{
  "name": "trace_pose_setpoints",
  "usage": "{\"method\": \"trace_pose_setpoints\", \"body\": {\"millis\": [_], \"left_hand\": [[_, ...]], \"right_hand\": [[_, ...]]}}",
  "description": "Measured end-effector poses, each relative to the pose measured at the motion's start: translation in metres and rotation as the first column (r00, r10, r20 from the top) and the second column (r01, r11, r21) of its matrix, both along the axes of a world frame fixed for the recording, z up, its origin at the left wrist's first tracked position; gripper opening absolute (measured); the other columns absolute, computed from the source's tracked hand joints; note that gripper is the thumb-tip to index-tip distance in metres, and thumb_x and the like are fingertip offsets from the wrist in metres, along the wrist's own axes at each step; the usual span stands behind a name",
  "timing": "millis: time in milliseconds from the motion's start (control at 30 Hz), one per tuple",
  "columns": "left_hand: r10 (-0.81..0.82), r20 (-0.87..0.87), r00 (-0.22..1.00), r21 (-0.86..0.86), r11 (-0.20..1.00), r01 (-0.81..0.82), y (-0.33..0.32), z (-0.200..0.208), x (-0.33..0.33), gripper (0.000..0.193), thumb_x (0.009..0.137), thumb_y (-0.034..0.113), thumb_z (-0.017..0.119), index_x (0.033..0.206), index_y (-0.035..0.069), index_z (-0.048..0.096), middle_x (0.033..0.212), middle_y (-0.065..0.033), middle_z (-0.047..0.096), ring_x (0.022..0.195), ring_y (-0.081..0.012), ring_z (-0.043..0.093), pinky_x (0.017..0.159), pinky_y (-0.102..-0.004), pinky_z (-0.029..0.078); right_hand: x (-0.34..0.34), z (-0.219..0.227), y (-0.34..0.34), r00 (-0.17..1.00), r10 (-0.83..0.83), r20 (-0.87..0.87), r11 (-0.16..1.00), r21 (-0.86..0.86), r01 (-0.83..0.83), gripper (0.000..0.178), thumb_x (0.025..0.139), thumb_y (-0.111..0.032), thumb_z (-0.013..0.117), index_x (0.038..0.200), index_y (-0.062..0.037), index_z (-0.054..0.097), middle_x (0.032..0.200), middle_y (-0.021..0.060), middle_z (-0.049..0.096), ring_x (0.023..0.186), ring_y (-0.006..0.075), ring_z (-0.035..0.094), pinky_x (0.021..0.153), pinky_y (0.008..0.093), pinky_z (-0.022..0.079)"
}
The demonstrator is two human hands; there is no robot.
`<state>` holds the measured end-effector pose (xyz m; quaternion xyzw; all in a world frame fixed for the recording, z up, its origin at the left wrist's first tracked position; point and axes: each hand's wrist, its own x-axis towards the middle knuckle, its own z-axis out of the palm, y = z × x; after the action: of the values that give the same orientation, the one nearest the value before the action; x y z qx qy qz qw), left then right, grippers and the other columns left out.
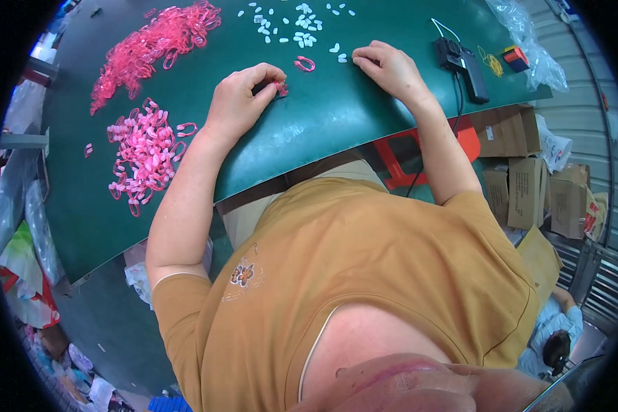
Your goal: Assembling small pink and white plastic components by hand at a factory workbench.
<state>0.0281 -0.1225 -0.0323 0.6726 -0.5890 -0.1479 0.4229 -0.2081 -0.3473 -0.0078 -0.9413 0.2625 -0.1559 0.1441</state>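
My left hand [239,103] is closed over the green table, with small pink loops [281,88] showing at its fingertips. To the right, my right hand [393,73] has its thumb and forefinger drawn together; whether a small piece is between them is too small to tell. Close to those fingertips lie a few white oval pieces [342,58]. One pink loop [305,64] rests on the table between the two hands. More white pieces [307,27] are scattered farther back. Left of my left forearm is a heap of pink loops with pale pieces on them [144,154].
A larger pile of clear pink loops [151,48] covers the far left. At the right are a black device with a cable [463,65], a yellow band [491,63] and an orange-and-blue block [516,58]. Beside the table stand a red stool [391,165], cardboard boxes [527,192] and another person [553,333].
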Motion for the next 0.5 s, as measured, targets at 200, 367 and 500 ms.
{"method": "trace_pose_setpoints", "body": {"millis": [200,367,500], "left_hand": [[0.008,-0.022,1.000,-0.015,1.000,-0.008,0.000,-0.004,0.000,0.013,0.096,0.013,0.070,0.108,0.011,0.075,0.100,-0.0074,0.079,0.094,-0.0266,0.076,0.084,-0.0368,0.060],[-0.001,-0.003,1.000,-0.001,1.000,0.001,0.001,-0.001,-0.001,0.013,0.096,0.012,0.069,0.107,0.010,0.075,0.100,-0.0075,0.079,0.094,-0.0267,0.076,0.084,-0.0369,0.060],[-0.001,0.017,1.000,0.004,1.000,0.001,0.001,0.000,-0.001,0.012,0.096,0.007,0.069,0.107,0.006,0.074,0.100,-0.0073,0.079,0.093,-0.0211,0.076,0.084,-0.0332,0.059]], "right_hand": [[0.012,-0.005,0.018,0.995,-0.080,-0.052,0.995,-0.057,0.077,0.026,0.100,-0.036,0.068,0.107,-0.0157,0.082,0.097,0.0055,0.073,0.096,0.0268,0.071,0.086,0.0442,0.049],[0.014,-0.022,0.022,0.996,0.030,0.085,0.983,-0.180,-0.014,0.023,0.097,-0.035,0.071,0.104,-0.0160,0.082,0.093,0.0024,0.070,0.094,0.0242,0.070,0.086,0.0436,0.046],[0.012,-0.008,0.033,0.971,0.117,0.207,0.965,0.209,-0.161,0.020,0.097,-0.027,0.072,0.101,-0.0082,0.078,0.087,0.0041,0.067,0.081,0.0250,0.066,0.079,0.0384,0.048]]}}
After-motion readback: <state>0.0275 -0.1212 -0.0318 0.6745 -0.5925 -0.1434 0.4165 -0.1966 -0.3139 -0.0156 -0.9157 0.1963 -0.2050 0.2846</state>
